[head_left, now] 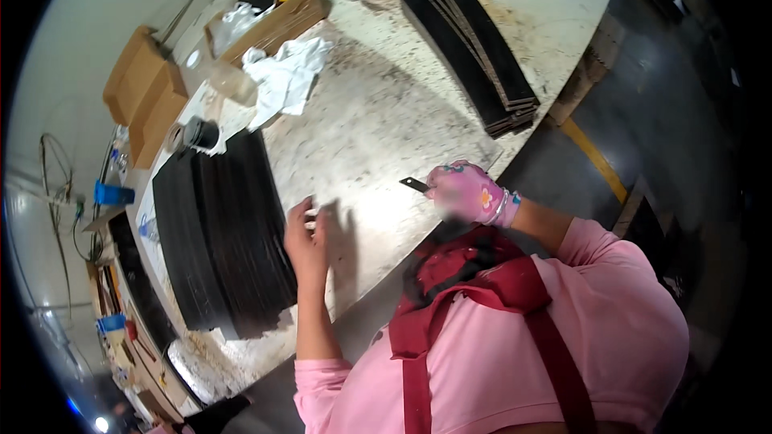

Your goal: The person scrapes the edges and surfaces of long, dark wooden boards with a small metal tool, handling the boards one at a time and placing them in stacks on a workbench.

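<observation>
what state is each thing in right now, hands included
left hand: loosely open, bare
right hand: gloved, closed on small dark tool
large black stack: piled up
smaller black pile: splayed
white cloth: crumpled
brown carton: open
cardboard tray: open, filled

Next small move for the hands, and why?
I'd probably move the left hand onto the large stack of black strips: it looks empty and is right beside them, while the gloved right hand already grips a small dark blade-like piece.
</observation>
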A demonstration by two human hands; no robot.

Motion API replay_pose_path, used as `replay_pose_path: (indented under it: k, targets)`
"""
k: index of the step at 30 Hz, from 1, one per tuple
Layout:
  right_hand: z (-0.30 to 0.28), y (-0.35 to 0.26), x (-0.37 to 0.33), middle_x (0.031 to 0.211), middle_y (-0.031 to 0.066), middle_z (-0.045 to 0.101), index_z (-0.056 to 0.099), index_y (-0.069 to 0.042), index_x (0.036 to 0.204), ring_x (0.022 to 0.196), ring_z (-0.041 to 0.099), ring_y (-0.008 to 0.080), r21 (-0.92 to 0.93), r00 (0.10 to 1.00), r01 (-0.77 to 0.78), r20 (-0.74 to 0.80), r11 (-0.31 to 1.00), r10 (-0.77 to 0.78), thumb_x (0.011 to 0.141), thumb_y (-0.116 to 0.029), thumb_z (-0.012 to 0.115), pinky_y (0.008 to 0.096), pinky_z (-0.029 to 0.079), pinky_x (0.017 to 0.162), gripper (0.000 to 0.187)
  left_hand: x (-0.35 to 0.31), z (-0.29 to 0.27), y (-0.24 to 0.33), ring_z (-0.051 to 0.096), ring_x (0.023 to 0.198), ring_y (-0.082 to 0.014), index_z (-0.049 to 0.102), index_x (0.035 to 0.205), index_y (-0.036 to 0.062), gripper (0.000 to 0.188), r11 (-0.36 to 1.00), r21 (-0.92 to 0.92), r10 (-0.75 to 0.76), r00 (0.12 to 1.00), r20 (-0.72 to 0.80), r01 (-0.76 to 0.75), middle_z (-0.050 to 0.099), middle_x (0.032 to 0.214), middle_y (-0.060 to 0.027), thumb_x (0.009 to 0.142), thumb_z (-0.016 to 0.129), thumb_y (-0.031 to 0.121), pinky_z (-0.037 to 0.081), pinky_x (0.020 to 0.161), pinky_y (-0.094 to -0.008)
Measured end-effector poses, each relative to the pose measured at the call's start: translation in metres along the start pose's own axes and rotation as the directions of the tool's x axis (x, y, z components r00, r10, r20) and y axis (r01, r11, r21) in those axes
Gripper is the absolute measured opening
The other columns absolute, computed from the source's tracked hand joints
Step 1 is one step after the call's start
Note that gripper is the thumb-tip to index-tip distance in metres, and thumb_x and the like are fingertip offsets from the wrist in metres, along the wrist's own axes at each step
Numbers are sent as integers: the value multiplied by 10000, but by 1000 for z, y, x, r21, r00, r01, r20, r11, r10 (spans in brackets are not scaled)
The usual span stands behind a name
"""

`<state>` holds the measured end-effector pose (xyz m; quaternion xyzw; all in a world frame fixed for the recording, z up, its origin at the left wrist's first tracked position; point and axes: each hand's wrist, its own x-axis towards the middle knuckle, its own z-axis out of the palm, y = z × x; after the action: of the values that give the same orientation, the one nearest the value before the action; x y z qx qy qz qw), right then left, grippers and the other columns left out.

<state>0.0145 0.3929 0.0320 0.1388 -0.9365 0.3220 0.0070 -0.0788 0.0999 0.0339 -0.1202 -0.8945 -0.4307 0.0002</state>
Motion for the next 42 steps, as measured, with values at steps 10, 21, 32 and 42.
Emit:
replay_pose_path:
  k: [10,21,32,42]
  targets:
    - [-77,11,-61,698,130,540,547,3,834,645,538,281,362,751,-170,-555,916,359,853,-124,636,338,427,600,156,78,219,150,555,715,-142,466,1115,39,484,604,-508,-99,691,716,614,533,862,-51,886,638,429,510,599,-294]
    - [-75,23,-62,738,177,555,556,15,854,704,558,369,352,827,-184,-450,918,338,864,-154,631,386,437,627,185,96,190,83,472,652,-93,563,952,100,256,469,-506,-142,627,766,724,522,759,25,884,648,332,372,542,-242]
    - [-16,22,-15,733,171,580,570,14,895,658,562,282,481,950,-213,-103,850,296,889,-207,626,350,450,634,228,36,25,-10,540,854,-107,598,1122,9,327,587,-445,-356,710,608,676,608,939,-31,946,569,284,432,786,-246]
    - [0,5,34,675,177,519,575,8,851,607,519,281,374,959,-226,-79,900,273,903,-227,601,350,431,596,242,-60,-1,-34,558,987,-344,560,1169,-68,518,988,141,-69,996,51,62,567,1110,-210,795,733,246,449,883,-378]
